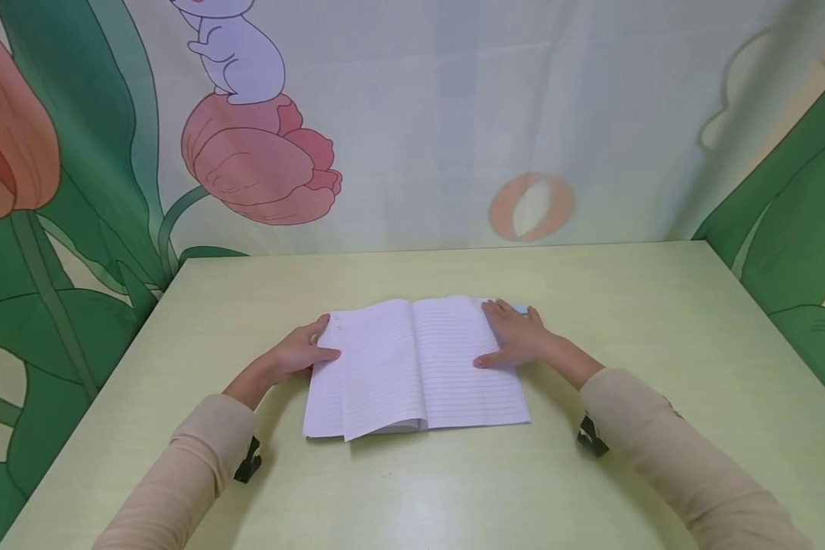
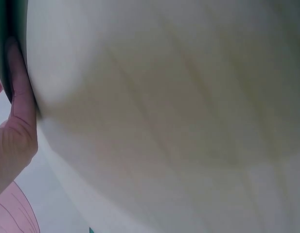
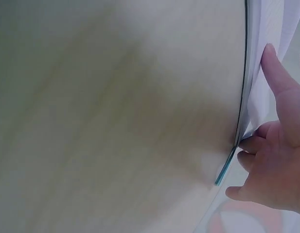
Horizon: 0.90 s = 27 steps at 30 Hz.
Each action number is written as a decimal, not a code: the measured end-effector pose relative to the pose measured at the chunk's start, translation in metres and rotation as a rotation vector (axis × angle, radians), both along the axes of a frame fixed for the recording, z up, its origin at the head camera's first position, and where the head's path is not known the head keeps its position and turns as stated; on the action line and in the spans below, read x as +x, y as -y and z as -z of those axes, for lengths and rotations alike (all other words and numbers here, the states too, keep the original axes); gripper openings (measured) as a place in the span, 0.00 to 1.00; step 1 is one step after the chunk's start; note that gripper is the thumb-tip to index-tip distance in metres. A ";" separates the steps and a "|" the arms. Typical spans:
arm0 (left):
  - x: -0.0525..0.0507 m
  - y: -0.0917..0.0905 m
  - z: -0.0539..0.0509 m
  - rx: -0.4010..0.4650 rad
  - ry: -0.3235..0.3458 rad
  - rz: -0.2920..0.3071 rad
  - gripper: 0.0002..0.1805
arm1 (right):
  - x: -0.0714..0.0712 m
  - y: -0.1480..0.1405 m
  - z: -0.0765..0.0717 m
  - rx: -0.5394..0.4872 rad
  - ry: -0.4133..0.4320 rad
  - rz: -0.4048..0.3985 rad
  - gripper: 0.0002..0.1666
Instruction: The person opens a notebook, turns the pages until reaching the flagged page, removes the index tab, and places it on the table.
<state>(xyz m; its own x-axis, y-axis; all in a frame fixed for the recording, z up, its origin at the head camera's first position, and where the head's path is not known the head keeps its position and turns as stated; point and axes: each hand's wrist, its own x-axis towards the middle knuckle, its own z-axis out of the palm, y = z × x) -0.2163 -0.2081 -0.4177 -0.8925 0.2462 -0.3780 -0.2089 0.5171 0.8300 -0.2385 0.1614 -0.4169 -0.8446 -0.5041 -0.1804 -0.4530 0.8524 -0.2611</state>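
Note:
An open notebook (image 1: 381,367) with ruled white pages lies on the table in the head view. Its left half has a loose-standing page that is lifted slightly at the near edge. My left hand (image 1: 294,353) grips the left edge, thumb on top and the other fingers mostly hidden beneath; a finger also shows at the dark edge in the left wrist view. On the right page my right hand (image 1: 519,340) rests with fingers spread and thumb pointing inward. The right wrist view shows this thumb on the pages (image 3: 259,73) and a bluish-green strip at the far corner.
The pale wooden-patterned table (image 1: 412,496) extends around the notebook on all sides. Behind it hangs a printed cloth (image 1: 412,153) with flowers, leaves and a white animal. Black straps (image 1: 249,462) show under both sleeves.

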 end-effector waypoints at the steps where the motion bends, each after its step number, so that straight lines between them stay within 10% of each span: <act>1: 0.000 0.000 0.000 -0.001 0.000 -0.001 0.44 | 0.000 0.000 0.000 -0.003 -0.004 -0.003 0.62; 5: 0.000 0.000 0.000 -0.004 0.003 -0.009 0.45 | 0.002 0.004 -0.002 -0.067 0.015 -0.040 0.60; 15: -0.001 0.000 0.002 0.029 0.046 -0.032 0.44 | 0.026 0.036 -0.019 -0.524 0.376 -0.105 0.51; 27: 0.001 -0.001 -0.006 0.052 0.107 -0.082 0.38 | 0.059 0.076 -0.010 -0.240 0.228 -0.427 0.45</act>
